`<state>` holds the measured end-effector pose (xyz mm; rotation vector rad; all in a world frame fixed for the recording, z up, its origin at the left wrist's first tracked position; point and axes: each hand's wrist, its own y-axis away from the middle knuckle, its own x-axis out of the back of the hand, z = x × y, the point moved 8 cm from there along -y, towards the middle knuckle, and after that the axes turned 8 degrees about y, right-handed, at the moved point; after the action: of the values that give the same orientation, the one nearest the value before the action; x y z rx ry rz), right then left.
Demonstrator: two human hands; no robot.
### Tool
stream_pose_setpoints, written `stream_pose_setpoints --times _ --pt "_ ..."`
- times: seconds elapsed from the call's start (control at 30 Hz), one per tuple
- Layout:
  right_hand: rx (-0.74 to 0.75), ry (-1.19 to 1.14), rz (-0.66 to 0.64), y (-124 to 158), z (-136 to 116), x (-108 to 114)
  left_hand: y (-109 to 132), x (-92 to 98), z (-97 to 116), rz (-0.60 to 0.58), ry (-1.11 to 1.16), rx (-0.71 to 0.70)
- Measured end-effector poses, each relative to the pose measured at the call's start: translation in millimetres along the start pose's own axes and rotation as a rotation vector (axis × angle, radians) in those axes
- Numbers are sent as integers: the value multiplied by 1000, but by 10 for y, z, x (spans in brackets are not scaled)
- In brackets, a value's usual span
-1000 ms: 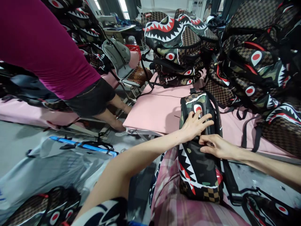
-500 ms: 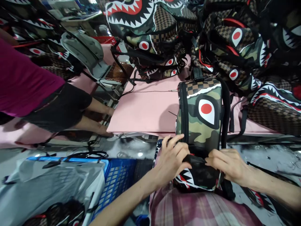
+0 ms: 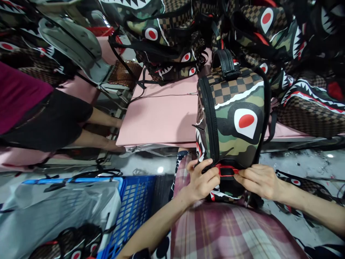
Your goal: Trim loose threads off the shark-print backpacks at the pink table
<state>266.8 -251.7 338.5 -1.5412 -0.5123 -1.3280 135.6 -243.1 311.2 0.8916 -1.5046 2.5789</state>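
The camouflage-and-check backpack (image 3: 229, 144) sits on the plaid cloth (image 3: 223, 230) over the person's lap, its top end toward the pink surface (image 3: 161, 118); whether it touches that surface's edge cannot be told. Its coated-looking shell holds a boxy form, so it should be fairly light, stiffer along the zip (image 3: 210, 118) and softer at the lower front, where the material folds. The smooth face may slide a little under the fingertips, but nothing about it looks fragile. The black top handle (image 3: 228, 63) seems the surest place to lift it; for fine work, the red trim (image 3: 228, 175) at the lower front gives a thin edge to pinch. The left hand (image 3: 203, 181) is closed in a narrow pinch at the left end of that trim, and the right hand (image 3: 258, 181) pinches its right end.

The backpack carries a red-and-white eye, jagged white teeth and brown checks; no brand, label or lettering can be read on it.

Beyond it, similar bags (image 3: 161, 36) lie heaped on the surface, their prints likewise showing no legible words. Down to the left stands a blue basket (image 3: 134, 201), no writing readable on it.
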Motion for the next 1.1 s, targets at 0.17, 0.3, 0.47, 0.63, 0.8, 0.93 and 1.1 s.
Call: stream_pose_setpoints --times 0.17,0.3,0.47,0.63,0.8,0.93,1.1 --pt "-112 -129 -140 47 104 21 -63 -46 109 -101 -39 16" --pt "-137 -145 -242 5 243 117 -106 -142 189 -223 -84 69" --pt "-365 307 -243 -98 555 425 -83 -238 216 -335 125 100" --pt "-180 371 -295 -205 472 437 -104 -235 221 -362 120 114" --pt "-50 434 -313 -266 360 297 -136 -186 276 -334 -72 137" --pt "-25 449 -397 -328 318 123 -126 -220 318 -400 -98 131" --pt "-138 404 -493 -314 512 -18 -88 -354 330 -548 -16 133"
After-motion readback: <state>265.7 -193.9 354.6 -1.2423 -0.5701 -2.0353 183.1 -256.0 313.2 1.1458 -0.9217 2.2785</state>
